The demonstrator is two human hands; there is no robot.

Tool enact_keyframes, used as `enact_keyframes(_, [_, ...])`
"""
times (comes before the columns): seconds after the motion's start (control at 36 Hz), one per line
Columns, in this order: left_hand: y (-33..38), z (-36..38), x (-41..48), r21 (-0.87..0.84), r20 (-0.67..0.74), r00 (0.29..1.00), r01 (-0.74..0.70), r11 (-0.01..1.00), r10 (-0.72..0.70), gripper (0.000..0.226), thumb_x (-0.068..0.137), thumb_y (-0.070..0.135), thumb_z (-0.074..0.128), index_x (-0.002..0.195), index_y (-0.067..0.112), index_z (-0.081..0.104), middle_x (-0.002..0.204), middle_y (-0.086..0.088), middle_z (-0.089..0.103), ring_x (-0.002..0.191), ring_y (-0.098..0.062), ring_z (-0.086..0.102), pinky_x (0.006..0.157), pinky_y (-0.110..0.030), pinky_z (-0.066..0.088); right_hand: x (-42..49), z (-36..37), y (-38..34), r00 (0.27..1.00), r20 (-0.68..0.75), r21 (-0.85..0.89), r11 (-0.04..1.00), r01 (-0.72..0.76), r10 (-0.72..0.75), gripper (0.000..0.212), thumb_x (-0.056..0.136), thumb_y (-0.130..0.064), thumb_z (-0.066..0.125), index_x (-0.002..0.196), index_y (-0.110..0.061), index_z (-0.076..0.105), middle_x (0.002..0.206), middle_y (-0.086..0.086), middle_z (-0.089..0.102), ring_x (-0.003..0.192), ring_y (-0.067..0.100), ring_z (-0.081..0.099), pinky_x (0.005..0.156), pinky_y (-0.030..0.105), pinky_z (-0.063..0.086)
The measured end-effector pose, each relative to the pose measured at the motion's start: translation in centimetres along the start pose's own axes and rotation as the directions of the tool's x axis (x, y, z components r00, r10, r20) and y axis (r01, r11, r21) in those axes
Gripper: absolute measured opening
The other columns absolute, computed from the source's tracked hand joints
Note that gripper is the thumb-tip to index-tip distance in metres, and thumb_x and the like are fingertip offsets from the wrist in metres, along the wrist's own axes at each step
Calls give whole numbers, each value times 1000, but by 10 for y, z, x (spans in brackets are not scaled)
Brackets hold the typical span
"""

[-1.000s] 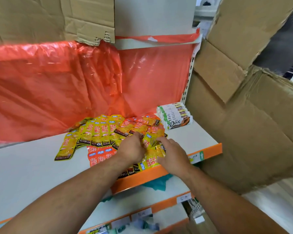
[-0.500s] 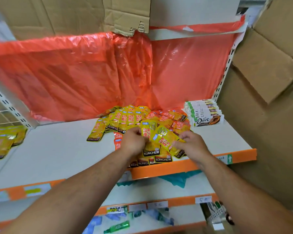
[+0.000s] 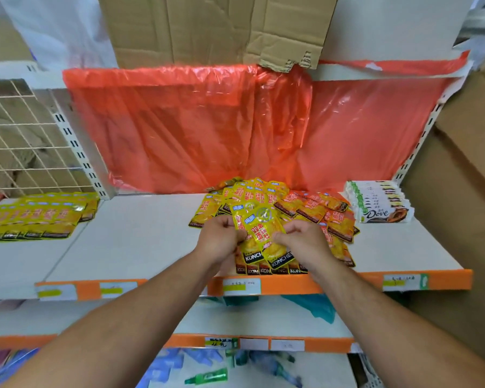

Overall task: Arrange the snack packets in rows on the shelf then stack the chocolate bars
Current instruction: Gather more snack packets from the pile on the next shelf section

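Yellow foil is gripped from both sides: the left hand (image 3: pixel 220 239) pinches one edge of a few snack packets (image 3: pixel 263 233), the right hand (image 3: pixel 303 242) the other, just above the loose pile (image 3: pixel 319 214) on the shelf (image 3: pixel 381 247). Squaring them first should give a tidy row; the chocolate bars (image 3: pixel 381 208) sit rightmost.

The person's arms are bare along all that shows. The left forearm (image 3: pixel 140 317) fills the near left of the view and the right forearm (image 3: pixel 375 312) the near right. Each looks broad at the near edge and narrows toward the wrist farther in. The left hand (image 3: pixel 221 239) and the right hand (image 3: pixel 303 239) are bare as well, with their knuckles and finger creases plainly visible. Any finer detail on the arms is too blurred to tell.
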State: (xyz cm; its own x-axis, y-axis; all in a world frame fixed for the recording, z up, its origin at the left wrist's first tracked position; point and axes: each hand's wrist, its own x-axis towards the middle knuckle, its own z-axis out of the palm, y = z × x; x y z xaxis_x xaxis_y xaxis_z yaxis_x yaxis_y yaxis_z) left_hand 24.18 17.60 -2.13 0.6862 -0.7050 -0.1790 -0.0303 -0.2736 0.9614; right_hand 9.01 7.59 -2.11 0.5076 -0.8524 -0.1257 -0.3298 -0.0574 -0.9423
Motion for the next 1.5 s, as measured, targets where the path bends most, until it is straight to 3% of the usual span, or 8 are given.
enact_keyframes(0.22, [-19,-94,-15,-51,-48,999,-4,999,2,29,79,-4,68,65,12,48,61,-7,50,61,-19,47,53,-26,37,-21,82,-33,999,43,80,997,3,-7,27,83,-13,78,75,-16,53,67,-2,48,49,6,40,47,20,30])
enact_keyframes(0.36, [-36,-172,-26,-70,-91,996,3,998,-10,27,79,-2,68,64,16,54,62,-5,57,58,-19,50,55,-26,40,-43,154,-57,994,109,94,996,-10,0,31,72,-22,81,82,0,62,75,13,66,73,20,58,68,36,48])
enact_keyframes(0.5, [-57,-248,-38,-113,-153,988,11,993,-29,28,79,-6,67,64,13,53,58,-2,55,48,-14,50,46,-19,39,-63,227,-79,988,153,128,991,-39,19,17,73,-20,80,71,-20,63,71,4,64,70,27,64,73,54,55])
enact_keyframes(0.61, [-74,-302,-44,-114,-218,974,43,993,-68,38,76,-3,68,53,18,48,52,2,55,51,-17,53,56,-27,44,-72,277,-92,977,213,183,981,-65,25,15,86,-3,71,99,-8,65,84,12,73,64,21,67,65,38,55])
enact_keyframes(0.75, [-88,-353,-47,-116,-271,960,44,992,-74,36,79,-4,69,55,18,52,52,2,56,47,-14,53,53,-24,44,-75,326,-105,954,296,198,973,-115,53,15,89,-2,67,101,-10,65,88,10,74,69,23,71,62,43,61])
enact_keyframes(0.92, [-95,-389,-36,-93,-345,933,77,993,-104,14,77,-1,74,70,10,68,62,-2,64,55,-15,57,57,-25,46,-66,360,-113,945,325,186,976,-112,46,11,89,0,68,98,-4,65,86,15,74,65,23,72,53,33,55])
enact_keyframes(1.17, [-96,-408,18,51,-384,916,148,988,-117,21,75,1,74,63,14,62,63,-1,61,62,-19,58,69,-35,54,-19,388,-113,937,349,135,989,-57,7,8,87,1,70,88,-5,64,61,-1,68,47,6,61,44,19,44])
enact_keyframes(1.5, [-92,-415,99,332,-429,901,221,917,-62,26,75,8,76,58,17,57,65,7,62,74,-16,63,61,-21,41,50,407,-108,938,340,48,995,-84,63,12,80,-11,77,88,-11,68,80,7,74,63,17,66,61,29,46])
